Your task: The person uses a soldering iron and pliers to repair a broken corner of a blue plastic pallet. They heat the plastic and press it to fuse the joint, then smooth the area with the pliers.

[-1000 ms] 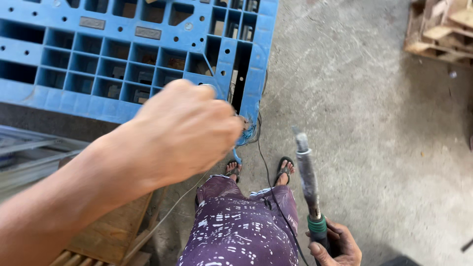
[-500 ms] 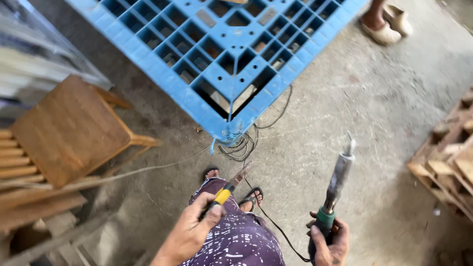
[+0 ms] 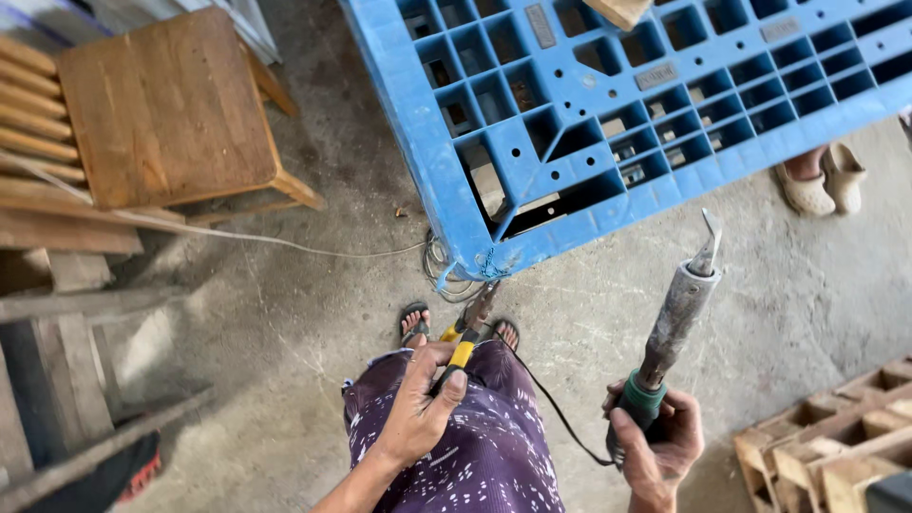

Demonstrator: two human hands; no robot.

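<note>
Below the blue plastic pallet (image 3: 608,114), the left hand (image 3: 418,408) is gripping yellow-handled pliers (image 3: 463,344) (tips near its corner), while the right hand (image 3: 655,442) is holding a heat tool (image 3: 673,328) upright.

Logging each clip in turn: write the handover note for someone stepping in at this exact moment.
Left hand: closed on yellow-handled pliers, nose pointing at the corner of the blue plastic pallet, not touching it.
Right hand: closed on the green grip of a heat tool, metal tip up and clear of the pallet; its black cord trails over the lap.
At the corner: thin wire coiled on the concrete, a blue frayed bit hanging.
Done: both tools in hand. Any repair on the corner cannot be told.
Left: neither tool has met the pallet.
</note>
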